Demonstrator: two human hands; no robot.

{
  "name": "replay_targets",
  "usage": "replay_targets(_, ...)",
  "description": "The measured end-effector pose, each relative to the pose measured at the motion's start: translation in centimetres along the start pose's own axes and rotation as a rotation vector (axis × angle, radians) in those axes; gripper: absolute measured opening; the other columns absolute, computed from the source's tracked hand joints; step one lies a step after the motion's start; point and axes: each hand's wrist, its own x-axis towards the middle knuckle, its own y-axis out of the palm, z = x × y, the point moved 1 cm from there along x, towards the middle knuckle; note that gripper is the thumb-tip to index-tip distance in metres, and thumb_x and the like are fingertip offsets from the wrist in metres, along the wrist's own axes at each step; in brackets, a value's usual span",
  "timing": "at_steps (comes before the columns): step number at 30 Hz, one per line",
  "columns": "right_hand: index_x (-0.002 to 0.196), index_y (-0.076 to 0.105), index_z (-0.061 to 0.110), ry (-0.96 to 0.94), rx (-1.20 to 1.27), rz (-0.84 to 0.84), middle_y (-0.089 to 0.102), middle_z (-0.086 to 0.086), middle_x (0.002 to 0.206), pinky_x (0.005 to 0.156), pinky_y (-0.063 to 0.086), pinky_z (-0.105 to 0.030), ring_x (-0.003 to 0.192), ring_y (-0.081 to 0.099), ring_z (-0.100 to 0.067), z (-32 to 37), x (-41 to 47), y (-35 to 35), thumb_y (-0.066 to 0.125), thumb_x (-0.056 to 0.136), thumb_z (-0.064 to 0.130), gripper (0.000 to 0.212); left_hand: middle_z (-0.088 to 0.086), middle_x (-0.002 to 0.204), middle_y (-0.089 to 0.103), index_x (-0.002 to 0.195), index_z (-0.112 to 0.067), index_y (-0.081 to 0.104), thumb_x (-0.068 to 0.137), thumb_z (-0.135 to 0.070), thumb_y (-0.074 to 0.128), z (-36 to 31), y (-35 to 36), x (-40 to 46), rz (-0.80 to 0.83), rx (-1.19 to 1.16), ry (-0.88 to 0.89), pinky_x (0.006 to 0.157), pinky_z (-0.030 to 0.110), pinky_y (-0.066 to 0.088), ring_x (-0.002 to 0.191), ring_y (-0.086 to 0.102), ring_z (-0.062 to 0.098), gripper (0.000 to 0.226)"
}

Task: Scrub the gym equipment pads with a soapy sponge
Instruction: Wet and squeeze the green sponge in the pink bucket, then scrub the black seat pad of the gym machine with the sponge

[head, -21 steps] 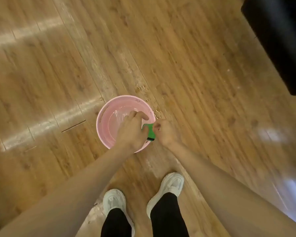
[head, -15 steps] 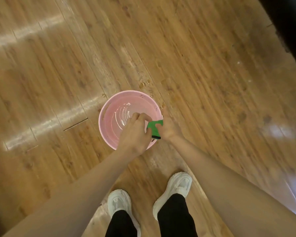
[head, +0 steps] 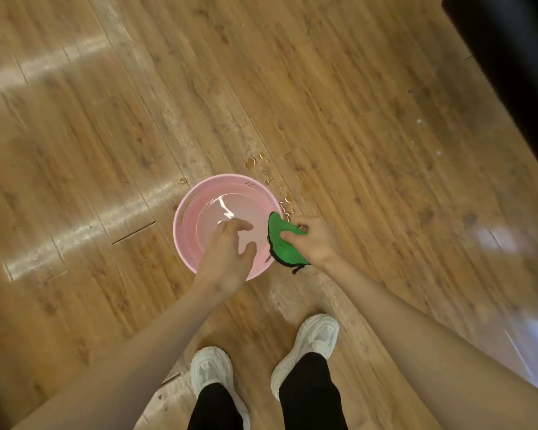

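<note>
A pink basin (head: pixel 187 212) with water in it stands on the wooden floor in front of my feet. My right hand (head: pixel 316 240) grips a green sponge cloth with a black edge (head: pixel 281 240) over the basin's right rim. My left hand (head: pixel 227 252) hovers over the basin with relaxed, spread fingers and holds nothing. A black gym pad (head: pixel 516 66) fills the top right corner.
Water drops (head: pixel 255 161) lie on the floor just beyond and to the right of the basin. My two white shoes (head: pixel 319 339) stand right behind it. Wooden planks stretch out to the left and ahead.
Both hands held the green cloth together before. Now my left hand has let go and opened, and the cloth hangs unfolded from my right hand alone.
</note>
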Motion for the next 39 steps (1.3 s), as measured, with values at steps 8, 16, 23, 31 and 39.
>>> replay_targets(8,0.101,0.07,0.007,-0.043,0.695,0.057,0.072,0.003,0.086,0.059,0.047,-0.012,0.072,0.066,-0.001,5.0,-7.9,-9.8,0.069,0.088,0.015,0.016,0.001,0.129,0.063,0.101,-0.028,0.07,0.079,-0.079,0.051,-8.2,-1.5,-2.5,0.256,-0.467,-0.43,0.115,0.044,0.034,0.122,0.054,0.023,0.059)
replay_targets(16,0.105,0.066,-0.002,-0.021,0.73,0.092,0.074,-0.009,0.094,0.075,0.054,-0.027,0.083,0.069,-0.016,7.7,-13.1,-21.3,0.065,0.09,0.023,0.029,0.014,0.114,0.072,0.117,-0.005,0.066,0.095,-0.003,0.059,-21.0,-4.7,-6.3,0.161,-0.893,-0.099,0.077,0.029,0.061,0.105,0.069,0.028,0.024)
replay_targets(23,0.125,0.058,0.031,-0.073,0.709,0.114,0.074,-0.005,0.103,0.06,0.055,-0.024,0.083,0.064,-0.024,8.6,-18.6,-32.5,0.061,0.094,0.023,0.032,0.012,0.114,0.071,0.128,-0.015,0.057,0.096,-0.001,0.057,-32.4,-7.3,-11.2,0.291,-0.7,0.133,0.061,0.025,0.058,0.085,0.073,0.017,0.035)
replay_targets(31,0.117,0.056,0.016,-0.221,0.731,0.02,0.072,-0.011,0.097,0.051,0.048,-0.019,0.073,0.065,-0.015,8.6,-26.0,-42.9,0.052,0.098,0.01,0.02,-0.002,0.108,0.073,0.123,-0.03,0.055,0.1,0.003,0.049,-43.0,-8.2,-16.7,0.397,-0.55,0.293,0.064,0.026,0.057,0.091,0.071,0.011,0.04)
replay_targets(39,0.089,0.058,0.008,-0.337,0.731,-0.079,0.069,0.004,0.078,0.052,0.047,-0.019,0.069,0.063,-0.012,9.6,-29.3,-51.1,0.051,0.094,-0.004,0.015,0.004,0.101,0.066,0.088,-0.01,0.075,0.099,0.009,0.045,-51.8,-10.3,-18.5,0.429,-0.372,0.493,0.07,0.02,0.058,0.081,0.068,0.001,0.037)
